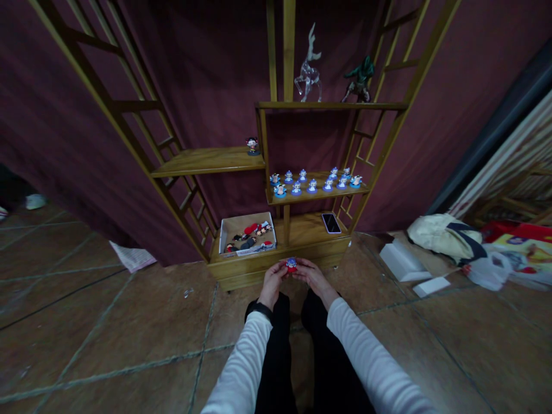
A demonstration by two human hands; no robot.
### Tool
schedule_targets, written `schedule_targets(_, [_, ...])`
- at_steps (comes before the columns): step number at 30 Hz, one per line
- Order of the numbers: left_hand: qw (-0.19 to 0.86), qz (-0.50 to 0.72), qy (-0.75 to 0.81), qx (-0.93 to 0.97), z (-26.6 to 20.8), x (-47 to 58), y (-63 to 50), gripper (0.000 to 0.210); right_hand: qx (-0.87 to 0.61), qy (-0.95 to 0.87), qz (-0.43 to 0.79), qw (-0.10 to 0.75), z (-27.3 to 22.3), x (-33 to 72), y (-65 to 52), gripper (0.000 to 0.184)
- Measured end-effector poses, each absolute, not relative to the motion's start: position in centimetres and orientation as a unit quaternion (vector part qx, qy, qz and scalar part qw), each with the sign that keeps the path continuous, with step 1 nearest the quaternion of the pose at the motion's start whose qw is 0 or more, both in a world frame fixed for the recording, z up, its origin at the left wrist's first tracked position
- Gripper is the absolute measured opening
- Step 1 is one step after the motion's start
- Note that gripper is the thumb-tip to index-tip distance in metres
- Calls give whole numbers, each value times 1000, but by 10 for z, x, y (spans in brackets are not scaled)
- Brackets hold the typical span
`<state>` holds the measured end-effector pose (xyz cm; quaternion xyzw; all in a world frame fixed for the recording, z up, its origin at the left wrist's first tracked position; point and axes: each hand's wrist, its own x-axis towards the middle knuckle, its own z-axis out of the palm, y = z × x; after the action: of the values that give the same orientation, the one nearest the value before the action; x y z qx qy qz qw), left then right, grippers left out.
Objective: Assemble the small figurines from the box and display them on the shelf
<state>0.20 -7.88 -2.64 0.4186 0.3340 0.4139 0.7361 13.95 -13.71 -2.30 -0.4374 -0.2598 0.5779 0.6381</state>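
Note:
Between my two hands is a small red and blue figurine (291,264), held in front of the wooden shelf unit's base. My left hand (272,282) grips its left side with closed fingers, and my right hand (314,276) grips its right side the same way. Just beyond, a cardboard box (248,220) on the lowest shelf holds several red and black figurines. Rows of small blue and white figurines (311,185) stand upright on the shelf above and to the right. A single dark-haired figurine (252,146) stands on the left shelf.
A phone (331,223) lies on the bottom shelf. A clear deer ornament (309,72) and a green-cloaked figure (361,79) stand on the upper shelf. White boxes (403,260), a cloth bag (446,237) and a plastic bag (489,269) lie on the floor to the right.

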Motion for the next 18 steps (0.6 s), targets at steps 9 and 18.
schedule_targets(9, [714,402,342,459,-27,3,-79,43,-457,-251,548,654,-26,139,-137,36])
schedule_targets(18, [723,392,339,456,-28,4,-79,43,-459,-225,531,676,-31,140,-132,30])
